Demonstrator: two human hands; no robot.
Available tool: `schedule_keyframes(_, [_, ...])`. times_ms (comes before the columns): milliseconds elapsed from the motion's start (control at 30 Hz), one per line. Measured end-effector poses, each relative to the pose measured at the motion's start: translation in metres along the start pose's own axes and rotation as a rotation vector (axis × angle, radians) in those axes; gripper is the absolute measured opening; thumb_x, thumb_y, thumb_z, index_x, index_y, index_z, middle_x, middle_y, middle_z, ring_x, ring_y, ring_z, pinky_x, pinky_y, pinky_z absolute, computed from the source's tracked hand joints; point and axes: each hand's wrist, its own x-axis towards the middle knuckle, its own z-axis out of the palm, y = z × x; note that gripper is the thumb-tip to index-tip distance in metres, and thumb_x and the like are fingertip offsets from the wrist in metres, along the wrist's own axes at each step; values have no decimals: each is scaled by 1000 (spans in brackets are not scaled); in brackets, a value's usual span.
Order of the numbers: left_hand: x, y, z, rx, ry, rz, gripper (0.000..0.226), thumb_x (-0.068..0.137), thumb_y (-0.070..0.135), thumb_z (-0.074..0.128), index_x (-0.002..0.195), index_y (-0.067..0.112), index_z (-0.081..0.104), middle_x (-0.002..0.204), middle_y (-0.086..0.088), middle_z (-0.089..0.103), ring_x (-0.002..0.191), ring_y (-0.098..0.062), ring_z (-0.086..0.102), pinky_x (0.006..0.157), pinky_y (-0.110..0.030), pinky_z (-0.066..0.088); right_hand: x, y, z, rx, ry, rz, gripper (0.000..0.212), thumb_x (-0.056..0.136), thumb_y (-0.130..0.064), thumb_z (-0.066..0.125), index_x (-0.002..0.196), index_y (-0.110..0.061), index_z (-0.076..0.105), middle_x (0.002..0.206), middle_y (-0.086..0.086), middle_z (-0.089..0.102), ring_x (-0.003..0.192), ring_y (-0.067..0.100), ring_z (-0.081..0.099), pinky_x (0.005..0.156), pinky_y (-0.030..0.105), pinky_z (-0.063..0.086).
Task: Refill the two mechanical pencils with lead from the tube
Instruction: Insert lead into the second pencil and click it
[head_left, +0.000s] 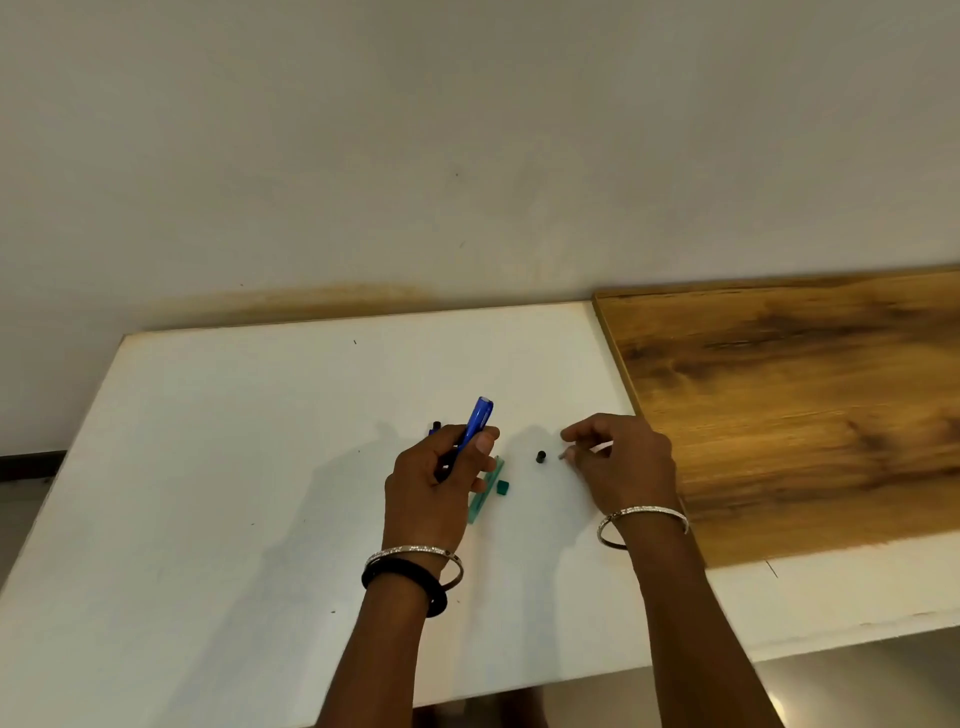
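Note:
My left hand (434, 480) grips a blue mechanical pencil (477, 422), whose open top end points up and away. A second dark-blue pencil (434, 427) peeks out just behind that hand, mostly hidden. The green lead tube (487, 491) lies on the white table (234, 467) under and right of my left hand, with its small green cap (502, 487) beside it. A small black cap (542, 457) stands between my hands. My right hand (621, 462) hovers low over the table, fingertips pinched together on something thin and pale that I cannot make out.
A wooden board (805, 405) covers the table's right part, its edge close to my right hand. A plain wall rises behind the table. The table's front edge runs just below my forearms.

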Motion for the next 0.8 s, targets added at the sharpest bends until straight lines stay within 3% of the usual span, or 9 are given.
schedule_keyframes(167, [0, -3, 1, 48, 2, 13, 23, 87, 40, 61, 99, 24, 73, 75, 4, 73, 61, 0, 65, 59, -8, 46, -3, -3, 7, -121, -52, -22, 16, 83, -13, 73, 99, -17, 76, 99, 1, 72, 82, 13, 63, 77, 20, 47])
schedule_keyframes(300, [0, -4, 1, 95, 11, 33, 24, 86, 42, 61, 98, 25, 74, 75, 4, 73, 68, -10, 67, 63, -18, 47, -2, -3, 11, -181, -33, -9, 10, 85, -11, 71, 93, -14, 76, 98, 5, 73, 87, 19, 67, 82, 26, 53])
schedule_keyframes(400, [-1, -4, 1, 136, 6, 60, 23, 86, 42, 61, 95, 26, 74, 78, -6, 72, 75, -28, 66, 73, -37, 53, -4, -6, 17, -181, -5, 12, 10, 85, -10, 70, 95, -11, 71, 99, 6, 70, 88, 19, 65, 79, 24, 50])
schedule_keyframes(467, [-1, -4, 1, 149, 0, 64, 22, 87, 41, 61, 95, 26, 74, 78, -7, 72, 76, -30, 66, 77, -42, 54, -4, -12, 17, -14, 73, 45, 9, 86, -7, 69, 94, -10, 68, 94, 6, 70, 81, 15, 61, 74, 22, 48])
schedule_keyframes(533, [-1, -4, 0, 158, 1, 61, 22, 86, 41, 62, 95, 26, 74, 77, -4, 73, 75, -28, 67, 78, -41, 55, -2, -19, 12, 273, 98, 50, 8, 84, -4, 69, 91, -10, 68, 87, 5, 71, 74, 16, 65, 71, 25, 55])
schedule_keyframes(633, [1, -7, -2, 196, 21, 61, 23, 86, 40, 63, 100, 26, 74, 77, 1, 73, 72, -21, 68, 74, -32, 54, -2, -30, 1, 697, -92, 30, 12, 83, -1, 70, 90, -11, 73, 82, 8, 74, 72, 20, 71, 63, 25, 59])
schedule_keyframes(700, [2, -8, -3, 223, 36, 59, 28, 86, 41, 62, 105, 24, 73, 77, 2, 73, 71, -17, 66, 73, -25, 51, -5, -35, -1, 822, -203, 9, 16, 84, -1, 70, 92, -14, 76, 84, 8, 76, 73, 17, 71, 65, 24, 58])
schedule_keyframes(800, [2, -8, -3, 235, 34, 69, 27, 86, 40, 63, 105, 24, 73, 73, 4, 71, 69, -16, 64, 73, -29, 53, -7, -37, 2, 840, -274, -51, 21, 85, 0, 68, 93, -17, 76, 89, 5, 77, 78, 20, 73, 69, 24, 58])
